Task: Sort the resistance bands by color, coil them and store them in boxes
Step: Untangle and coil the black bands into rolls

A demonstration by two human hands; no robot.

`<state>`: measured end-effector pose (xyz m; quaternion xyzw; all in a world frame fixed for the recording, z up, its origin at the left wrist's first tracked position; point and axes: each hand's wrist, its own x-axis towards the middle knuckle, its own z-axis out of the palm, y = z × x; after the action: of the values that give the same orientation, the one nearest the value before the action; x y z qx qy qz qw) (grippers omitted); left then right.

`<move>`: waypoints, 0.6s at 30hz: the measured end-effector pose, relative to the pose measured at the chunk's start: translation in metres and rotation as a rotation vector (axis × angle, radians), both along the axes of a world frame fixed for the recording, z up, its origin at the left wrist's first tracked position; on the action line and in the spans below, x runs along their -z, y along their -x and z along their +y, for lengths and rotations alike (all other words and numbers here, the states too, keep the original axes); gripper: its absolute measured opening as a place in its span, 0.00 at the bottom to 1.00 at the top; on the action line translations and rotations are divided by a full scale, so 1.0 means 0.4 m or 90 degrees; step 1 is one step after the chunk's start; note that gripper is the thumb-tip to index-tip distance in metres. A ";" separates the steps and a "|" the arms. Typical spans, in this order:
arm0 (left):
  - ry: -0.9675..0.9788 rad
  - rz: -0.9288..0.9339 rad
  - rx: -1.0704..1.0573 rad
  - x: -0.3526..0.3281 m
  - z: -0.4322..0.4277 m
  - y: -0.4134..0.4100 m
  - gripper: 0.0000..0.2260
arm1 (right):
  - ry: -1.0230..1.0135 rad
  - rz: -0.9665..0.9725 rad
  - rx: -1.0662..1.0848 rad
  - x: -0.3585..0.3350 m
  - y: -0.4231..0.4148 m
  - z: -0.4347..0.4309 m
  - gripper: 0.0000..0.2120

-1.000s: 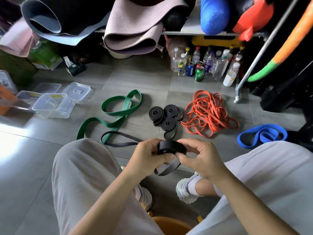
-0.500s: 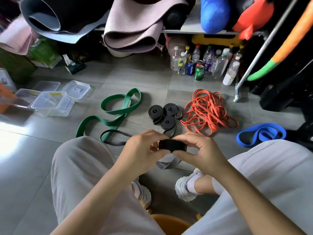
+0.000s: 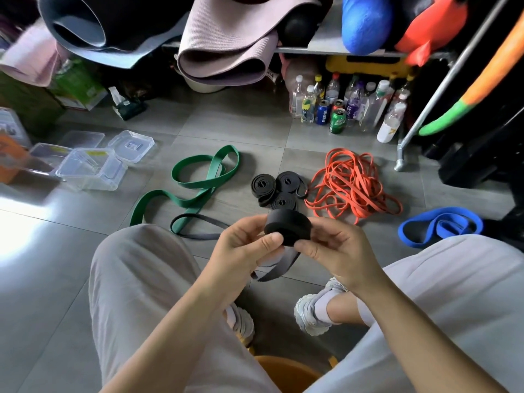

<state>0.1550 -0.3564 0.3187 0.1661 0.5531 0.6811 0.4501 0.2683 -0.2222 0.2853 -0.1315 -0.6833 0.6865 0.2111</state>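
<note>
Since half a second ago the black coil (image 3: pixel 287 224) has tipped up from lying flat between the fingers, so its broad outer wrap now faces the camera, and the hands have parted a little around it. The left hand (image 3: pixel 243 246) pinches the coil from its left side, thumb pressed on the near face and fingers curled behind. The right hand (image 3: pixel 337 249) grips the right side in the same way, thumb at the near lower edge. Both hands are clamped on this one coil, which is held up in front of the person's lap, between the knees. From under the coil a loose tail (image 3: pixel 279 265) of the same band hangs down in a short, grey-looking loop between the wrists. On the grey tile floor (image 3: pixel 243 120) just beyond the hands lie three finished black coils (image 3: pixel 279 188), touching one another in a cluster. Left of them sprawls a green band (image 3: pixel 204 177), uncoiled, with a thin black loop (image 3: pixel 198 226) touching its near end. Right of the cluster is a tangled heap of orange bands (image 3: pixel 354 185), and farther right a blue band (image 3: pixel 441 226) lies folded near the right knee. Clear plastic boxes (image 3: pixel 90 168) stand at the far left, with a lid (image 3: pixel 131 141) lying just beside them. Bottles and cans (image 3: pixel 340 106) stand grouped under a shelf of rolled mats (image 3: pixel 224 52).
</note>
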 end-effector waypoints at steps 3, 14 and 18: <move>0.183 0.374 0.063 -0.008 -0.013 0.017 0.16 | -0.102 -0.101 -0.007 0.004 -0.012 0.006 0.13; 0.256 0.691 0.104 -0.039 -0.019 0.036 0.10 | -0.270 -0.118 0.022 -0.006 -0.006 0.005 0.17; 0.152 0.474 -0.010 -0.030 0.001 0.016 0.17 | -0.214 -0.064 0.030 -0.017 -0.013 0.017 0.14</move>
<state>0.1488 -0.3559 0.3309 0.3439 0.7550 0.5089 0.2296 0.2736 -0.2155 0.2921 -0.1449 -0.7948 0.5500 0.2116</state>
